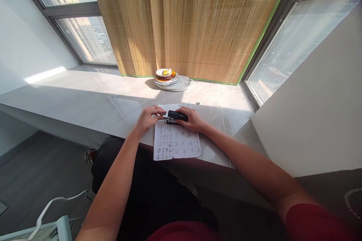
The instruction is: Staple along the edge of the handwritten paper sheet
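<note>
My right hand (192, 118) is wrapped around the rear of a black stapler (177, 115), which is opened up, its top raised apart from its base. At the stapler's front end, a thin metal part (165, 118) sticks out to the left. My left hand (149, 118) is closed in a pinch right beside that part. A small dark piece seems to be at its fingertips, too small to name. Beneath both hands lie white paper sheets (177, 147) with rows of handwriting, reaching over the front edge of the ledge.
A stack of plates (166, 79) stands on the tiled ledge (121, 101) by the bamboo blind (192, 26). Small dark bits (198, 103) lie right of the paper. A wall (308, 101) bounds the right side. A white cable (51, 207) hangs at lower left.
</note>
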Available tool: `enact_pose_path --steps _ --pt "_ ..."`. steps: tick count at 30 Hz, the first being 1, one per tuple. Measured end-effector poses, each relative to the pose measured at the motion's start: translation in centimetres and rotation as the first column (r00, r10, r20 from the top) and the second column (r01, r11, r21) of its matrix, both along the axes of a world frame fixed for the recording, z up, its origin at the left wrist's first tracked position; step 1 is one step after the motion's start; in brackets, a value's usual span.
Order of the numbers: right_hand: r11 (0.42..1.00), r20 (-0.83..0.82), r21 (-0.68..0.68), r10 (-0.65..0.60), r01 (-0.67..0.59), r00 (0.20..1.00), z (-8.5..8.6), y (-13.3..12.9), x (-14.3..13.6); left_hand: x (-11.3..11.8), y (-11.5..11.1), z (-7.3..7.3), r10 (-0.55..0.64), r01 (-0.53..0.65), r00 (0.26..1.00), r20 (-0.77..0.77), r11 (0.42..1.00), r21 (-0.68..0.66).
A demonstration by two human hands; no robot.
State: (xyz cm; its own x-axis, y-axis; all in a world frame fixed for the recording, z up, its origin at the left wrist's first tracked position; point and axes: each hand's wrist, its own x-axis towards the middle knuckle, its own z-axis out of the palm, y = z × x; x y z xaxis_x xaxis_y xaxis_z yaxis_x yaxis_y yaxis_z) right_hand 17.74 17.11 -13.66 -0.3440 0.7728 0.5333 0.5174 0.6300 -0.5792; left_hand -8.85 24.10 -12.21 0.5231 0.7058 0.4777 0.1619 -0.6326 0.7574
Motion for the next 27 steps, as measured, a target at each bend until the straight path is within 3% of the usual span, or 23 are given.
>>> enact_pose_path --steps 8,12,18,27 --pt "1.000 0.003 -0.009 -0.006 0.006 1.000 0.19 -0.13 -0.04 0.14 -0.37 0.29 0.014 -0.009 0.993 -0.115 0.999 0.037" --pt "1.000 0.008 -0.003 -0.012 0.012 1.000 0.05 -0.06 -0.02 0.08 -0.49 0.23 -0.028 0.019 0.976 -0.214 0.999 -0.043" --pt "1.000 0.008 0.002 -0.015 0.015 1.000 -0.17 0.06 0.03 -0.07 -0.30 0.10 -0.038 0.016 0.974 -0.222 0.995 -0.102" --pt "1.000 0.006 -0.008 -0.004 0.004 1.000 -0.04 -0.05 0.01 -0.63 -0.22 0.33 -0.054 0.037 0.977 -0.205 0.996 -0.085"
